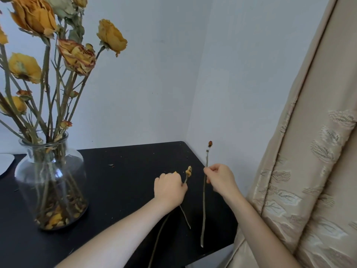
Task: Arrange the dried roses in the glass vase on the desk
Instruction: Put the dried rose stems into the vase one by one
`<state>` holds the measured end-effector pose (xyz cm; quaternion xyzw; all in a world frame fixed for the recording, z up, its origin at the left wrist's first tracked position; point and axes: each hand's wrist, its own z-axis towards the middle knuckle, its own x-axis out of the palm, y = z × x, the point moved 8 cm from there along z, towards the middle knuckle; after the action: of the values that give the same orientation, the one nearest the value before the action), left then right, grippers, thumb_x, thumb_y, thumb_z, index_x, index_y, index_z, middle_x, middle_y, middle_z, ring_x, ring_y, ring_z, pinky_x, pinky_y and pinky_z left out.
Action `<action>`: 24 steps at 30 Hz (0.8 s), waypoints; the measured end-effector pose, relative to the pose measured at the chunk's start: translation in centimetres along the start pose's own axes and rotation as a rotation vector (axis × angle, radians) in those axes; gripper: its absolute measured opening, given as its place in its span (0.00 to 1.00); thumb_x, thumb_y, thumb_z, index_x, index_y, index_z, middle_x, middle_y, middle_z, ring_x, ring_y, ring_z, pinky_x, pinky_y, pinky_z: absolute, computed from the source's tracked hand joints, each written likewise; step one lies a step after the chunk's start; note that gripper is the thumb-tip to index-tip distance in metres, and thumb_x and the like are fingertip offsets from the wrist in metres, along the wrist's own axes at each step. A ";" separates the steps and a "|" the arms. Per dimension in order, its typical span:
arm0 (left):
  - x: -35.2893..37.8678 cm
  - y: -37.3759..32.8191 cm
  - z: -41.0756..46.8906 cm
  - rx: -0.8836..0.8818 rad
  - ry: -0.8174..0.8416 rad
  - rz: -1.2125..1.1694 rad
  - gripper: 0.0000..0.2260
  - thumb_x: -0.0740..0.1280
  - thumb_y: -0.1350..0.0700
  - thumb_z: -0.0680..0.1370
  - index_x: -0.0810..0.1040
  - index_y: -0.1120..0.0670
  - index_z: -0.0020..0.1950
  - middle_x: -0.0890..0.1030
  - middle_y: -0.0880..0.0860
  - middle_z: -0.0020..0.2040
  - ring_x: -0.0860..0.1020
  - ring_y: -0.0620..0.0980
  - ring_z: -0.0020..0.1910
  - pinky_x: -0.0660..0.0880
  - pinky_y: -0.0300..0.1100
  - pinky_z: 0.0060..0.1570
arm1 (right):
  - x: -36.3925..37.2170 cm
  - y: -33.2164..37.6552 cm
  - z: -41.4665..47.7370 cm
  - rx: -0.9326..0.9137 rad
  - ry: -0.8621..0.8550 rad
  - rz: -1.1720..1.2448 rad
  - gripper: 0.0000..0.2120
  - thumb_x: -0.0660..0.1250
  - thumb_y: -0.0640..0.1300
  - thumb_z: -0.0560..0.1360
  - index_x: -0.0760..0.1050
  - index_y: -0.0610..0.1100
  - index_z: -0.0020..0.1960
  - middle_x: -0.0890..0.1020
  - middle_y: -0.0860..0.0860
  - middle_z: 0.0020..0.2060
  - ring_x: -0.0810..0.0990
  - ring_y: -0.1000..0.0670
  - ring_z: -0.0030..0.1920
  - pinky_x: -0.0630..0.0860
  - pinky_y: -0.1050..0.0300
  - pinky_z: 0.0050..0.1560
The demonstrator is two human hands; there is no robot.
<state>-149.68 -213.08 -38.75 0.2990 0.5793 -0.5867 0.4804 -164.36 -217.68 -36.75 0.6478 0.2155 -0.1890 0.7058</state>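
Head view: glass vase (51, 182) stands at left on the black desk (125, 171), packed with dried yellow roses (77, 57), loose petals at its bottom. Left hand (170, 187) is fisted around two thin stems (185, 216), a small yellow bud (188, 171) poking up just beside the knuckles, stem ends trailing down over the desk. Right hand (220, 179) pinches one long stem (203, 206) held near upright, tiny dark bud (210, 143) on top against the white wall (154, 84). Hands near each other, not touching, well apart from vase. Beige patterned curtain (309, 151) at right. Small crumbs scattered on desk.
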 end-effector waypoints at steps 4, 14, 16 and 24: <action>-5.1 1.1 -1.9 0.058 -0.080 -0.182 0.10 0.61 0.50 0.79 0.78 0.53 0.46 0.79 0.51 0.43 0.75 0.50 0.47 0.74 0.46 0.48 | -0.4 1.0 -0.1 -0.006 -0.040 0.144 0.08 0.61 0.43 0.77 0.72 0.45 0.39 0.75 0.49 0.30 0.72 0.53 0.30 0.67 0.60 0.33; -18.5 7.6 -16.9 0.298 -0.382 -0.316 0.10 0.56 0.40 0.73 0.71 0.44 0.40 0.72 0.39 0.40 0.69 0.38 0.40 0.65 0.26 0.40 | 5.0 6.0 -1.9 -0.141 0.056 0.218 0.05 0.62 0.44 0.77 0.74 0.47 0.42 0.76 0.49 0.30 0.74 0.54 0.29 0.67 0.61 0.30; -20.1 10.2 -18.6 0.249 -0.427 -0.323 0.11 0.55 0.38 0.71 0.71 0.42 0.42 0.73 0.38 0.41 0.70 0.38 0.40 0.66 0.25 0.39 | 6.1 7.2 -2.4 -0.167 0.073 0.226 0.05 0.62 0.44 0.77 0.74 0.46 0.44 0.76 0.49 0.30 0.74 0.53 0.30 0.67 0.61 0.30; -23.7 18.8 -21.2 0.039 -0.607 -0.503 0.07 0.59 0.42 0.71 0.74 0.42 0.42 0.75 0.45 0.34 0.69 0.41 0.29 0.65 0.26 0.30 | 7.9 13.7 -5.7 -0.370 0.112 0.358 0.06 0.61 0.46 0.78 0.74 0.46 0.50 0.77 0.50 0.32 0.75 0.54 0.32 0.69 0.61 0.34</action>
<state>-128.45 -184.90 -27.77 -0.0305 0.4548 -0.7587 0.4654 -150.60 -210.73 -30.12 0.5449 0.1669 0.0179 0.8215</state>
